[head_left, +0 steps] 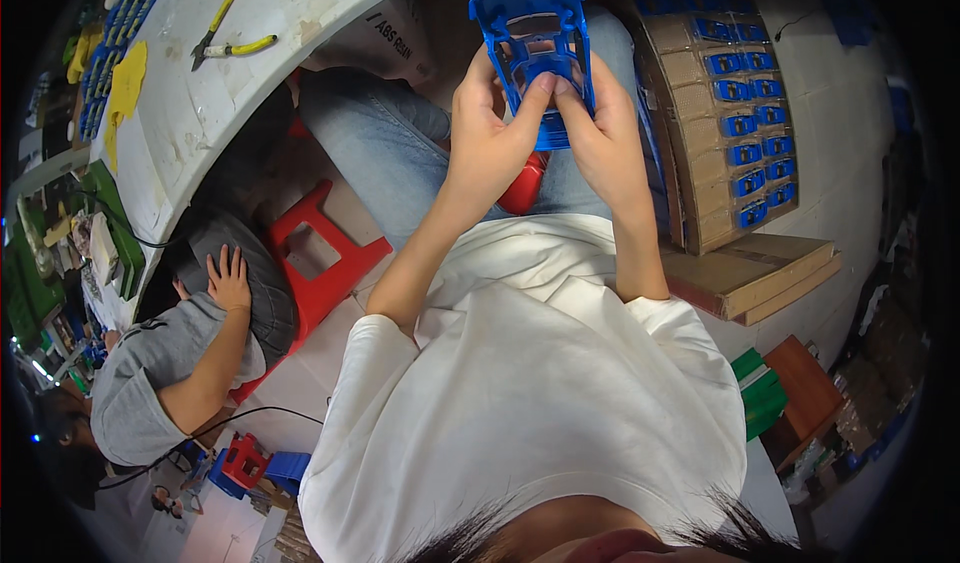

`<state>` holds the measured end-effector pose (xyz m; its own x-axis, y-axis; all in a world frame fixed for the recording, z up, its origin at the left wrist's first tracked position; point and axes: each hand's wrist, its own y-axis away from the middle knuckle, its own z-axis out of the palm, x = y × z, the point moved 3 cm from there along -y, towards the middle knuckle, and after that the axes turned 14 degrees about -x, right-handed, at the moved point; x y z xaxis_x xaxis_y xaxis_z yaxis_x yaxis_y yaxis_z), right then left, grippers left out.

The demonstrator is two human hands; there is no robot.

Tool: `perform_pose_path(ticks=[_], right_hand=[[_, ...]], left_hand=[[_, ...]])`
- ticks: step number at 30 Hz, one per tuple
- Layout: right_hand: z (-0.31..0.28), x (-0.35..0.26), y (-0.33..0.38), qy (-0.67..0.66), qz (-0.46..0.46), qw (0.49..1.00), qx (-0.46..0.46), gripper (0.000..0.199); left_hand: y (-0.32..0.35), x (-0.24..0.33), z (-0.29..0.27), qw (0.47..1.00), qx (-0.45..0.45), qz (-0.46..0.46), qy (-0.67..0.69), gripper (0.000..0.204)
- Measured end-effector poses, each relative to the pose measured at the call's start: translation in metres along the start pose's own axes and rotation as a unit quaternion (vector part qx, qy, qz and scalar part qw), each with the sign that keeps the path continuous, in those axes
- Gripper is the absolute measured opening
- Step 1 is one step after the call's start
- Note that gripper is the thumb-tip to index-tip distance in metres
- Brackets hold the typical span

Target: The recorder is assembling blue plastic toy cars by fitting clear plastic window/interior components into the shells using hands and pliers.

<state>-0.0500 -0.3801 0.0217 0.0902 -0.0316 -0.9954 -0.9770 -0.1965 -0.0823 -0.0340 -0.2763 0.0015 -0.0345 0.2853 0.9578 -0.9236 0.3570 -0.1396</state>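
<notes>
A blue plastic toy car body shell (545, 67) with cut-out window openings is held up over my lap. My left hand (490, 128) grips its left side and my right hand (605, 135) its right side. Both thumbs press close together on the lower part of the shell. Most of my other fingers are hidden behind it. Below the hands, something red and rounded (522, 189) shows between my legs; its kind is not clear.
At right, a cardboard box (680, 143) holds rows of similar blue shells (740, 125), beside flat cartons (755, 268). The white table (185, 113) at left bears yellow-handled cutting pliers (232, 50) and a yellow cloth (124, 85). A person in grey (150, 383) sits near a red stool (325, 253).
</notes>
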Motion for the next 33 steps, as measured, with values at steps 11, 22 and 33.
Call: perform_pose_path(ticks=[11, 22, 33], right_hand=[[0.003, 0.000, 0.001, 0.039, 0.022, 0.999, 0.007, 0.015], [-0.003, 0.010, 0.003, -0.022, 0.041, 0.999, -0.007, 0.021], [0.002, 0.006, 0.000, -0.009, 0.016, 1.000, 0.014, 0.020]], left_hand=[[0.003, -0.006, -0.004, 1.000, 0.023, -0.005, -0.021, 0.029], [0.005, -0.001, 0.003, 0.999, -0.041, -0.011, 0.029, 0.035], [0.003, -0.004, 0.002, 0.998, -0.011, 0.001, 0.058, 0.028]])
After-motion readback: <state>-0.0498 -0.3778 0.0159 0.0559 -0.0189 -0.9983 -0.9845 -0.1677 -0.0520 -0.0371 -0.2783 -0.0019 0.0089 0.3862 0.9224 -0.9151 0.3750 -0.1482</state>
